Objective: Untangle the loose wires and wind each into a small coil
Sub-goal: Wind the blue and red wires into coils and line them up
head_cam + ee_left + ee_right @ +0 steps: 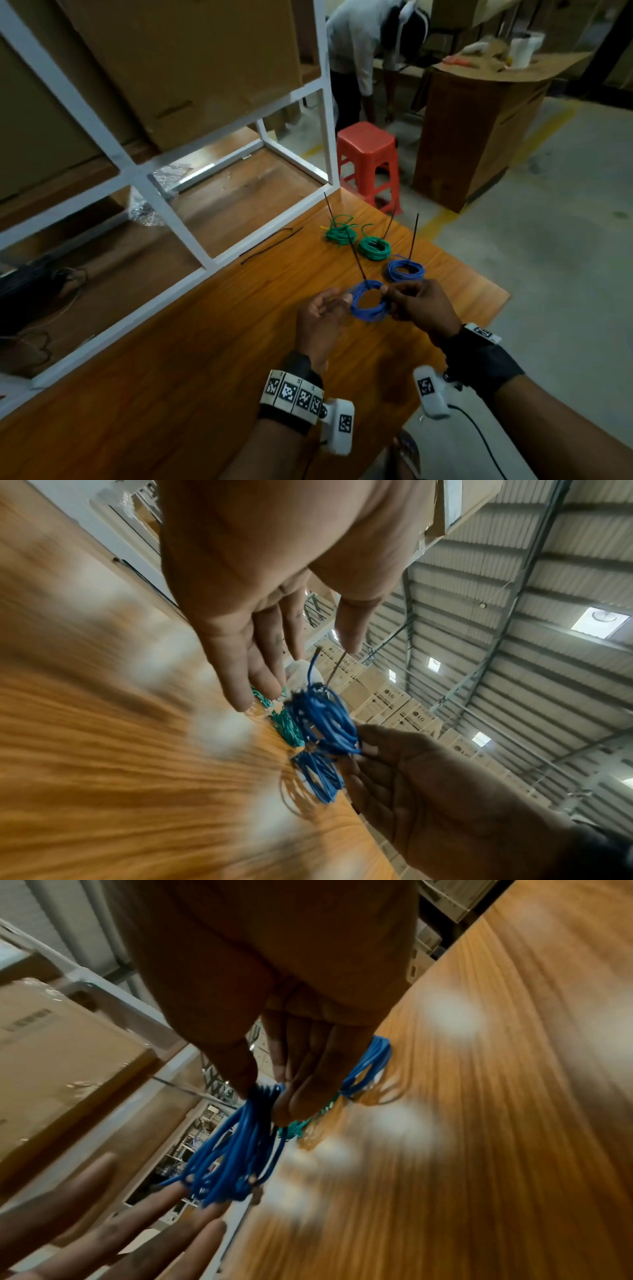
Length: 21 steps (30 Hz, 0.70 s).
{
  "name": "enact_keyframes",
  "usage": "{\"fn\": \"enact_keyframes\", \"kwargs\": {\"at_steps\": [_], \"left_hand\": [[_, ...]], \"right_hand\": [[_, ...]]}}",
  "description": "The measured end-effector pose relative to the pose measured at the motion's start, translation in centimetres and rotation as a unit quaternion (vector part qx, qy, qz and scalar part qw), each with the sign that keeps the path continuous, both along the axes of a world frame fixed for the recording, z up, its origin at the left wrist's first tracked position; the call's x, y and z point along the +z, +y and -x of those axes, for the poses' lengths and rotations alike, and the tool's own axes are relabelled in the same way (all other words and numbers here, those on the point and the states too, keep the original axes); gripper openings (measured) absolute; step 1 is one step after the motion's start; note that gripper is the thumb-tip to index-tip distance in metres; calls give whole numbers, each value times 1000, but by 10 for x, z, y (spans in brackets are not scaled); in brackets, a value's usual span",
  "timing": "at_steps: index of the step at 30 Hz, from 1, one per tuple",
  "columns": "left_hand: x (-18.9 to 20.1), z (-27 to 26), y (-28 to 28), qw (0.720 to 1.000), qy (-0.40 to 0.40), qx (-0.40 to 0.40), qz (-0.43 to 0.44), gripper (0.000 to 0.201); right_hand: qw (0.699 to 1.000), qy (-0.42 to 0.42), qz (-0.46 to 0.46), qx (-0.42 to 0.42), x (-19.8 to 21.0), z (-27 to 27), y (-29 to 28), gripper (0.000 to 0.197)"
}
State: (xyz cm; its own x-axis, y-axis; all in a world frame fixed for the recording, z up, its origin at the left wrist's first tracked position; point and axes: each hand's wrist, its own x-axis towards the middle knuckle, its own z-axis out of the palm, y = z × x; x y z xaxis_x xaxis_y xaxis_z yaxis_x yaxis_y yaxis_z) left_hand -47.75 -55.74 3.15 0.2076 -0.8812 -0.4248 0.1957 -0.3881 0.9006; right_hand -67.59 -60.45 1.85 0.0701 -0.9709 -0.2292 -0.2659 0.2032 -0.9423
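A blue wire coil hangs just above the wooden table, with a black zip tie sticking up from it. My right hand pinches the coil's right side between thumb and fingers. My left hand is at the coil's left side with its fingers straight and spread, holding nothing. The same blue coil shows in the left wrist view and again in the right wrist view. Another tied blue coil and two green coils lie beyond.
Loose black zip ties lie by a white metal frame that runs along the table's left side. The table edge falls away on the right. A red stool, cardboard boxes and a bending person stand beyond.
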Motion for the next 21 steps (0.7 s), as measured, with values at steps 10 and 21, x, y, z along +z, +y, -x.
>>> {"fn": "enact_keyframes", "kwargs": {"at_steps": [10, 21], "left_hand": [[-21, -3, 12, 993, -99, 38, -60, 28], [-18, -58, 65, 989, -132, 58, -30, 15]], "right_hand": [[971, 229, 53, 35, -41, 11, -40, 49], [941, 270, 199, 36, -12, -20, -17, 51]]}}
